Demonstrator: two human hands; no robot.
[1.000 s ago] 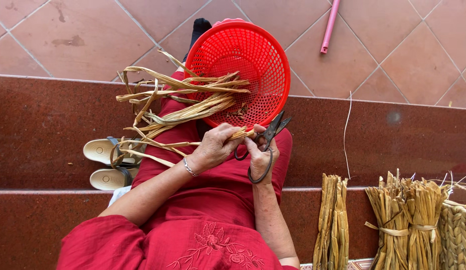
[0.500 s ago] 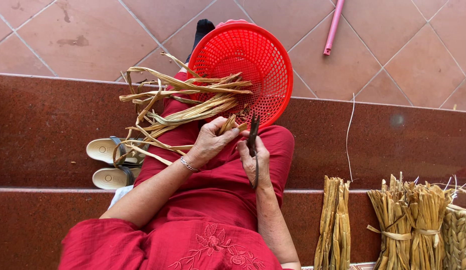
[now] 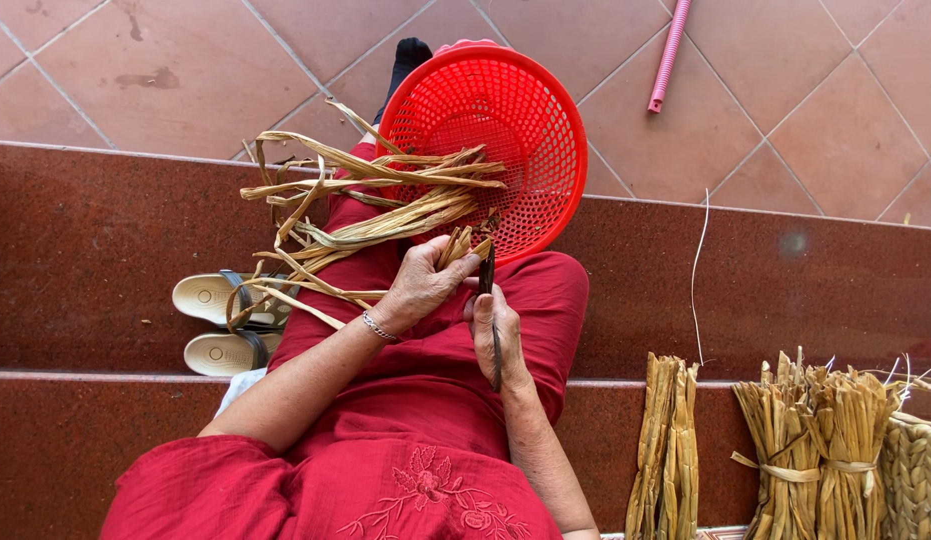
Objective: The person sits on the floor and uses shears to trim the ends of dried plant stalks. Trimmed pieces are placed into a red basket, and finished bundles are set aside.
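My left hand (image 3: 420, 285) grips a bunch of dried straw strips (image 3: 370, 215) near their cut ends; the strips fan out to the left over my red-clad lap. My right hand (image 3: 495, 330) holds dark scissors (image 3: 488, 285) upright, blades pointing at the strip ends by my left thumb. A red plastic basket (image 3: 550, 150) rests tilted on my knees just beyond both hands.
A pair of cream sandals (image 3: 225, 325) lies on the dark red stone step at left. Tied straw bundles (image 3: 820, 440) and a loose sheaf (image 3: 665, 450) stand at right, by a woven piece (image 3: 915, 480). A pink pipe (image 3: 668, 55) lies on the tiled floor.
The scissors have turned from open and flat to upright and edge-on at the strip ends. Both hands have stayed over my lap.
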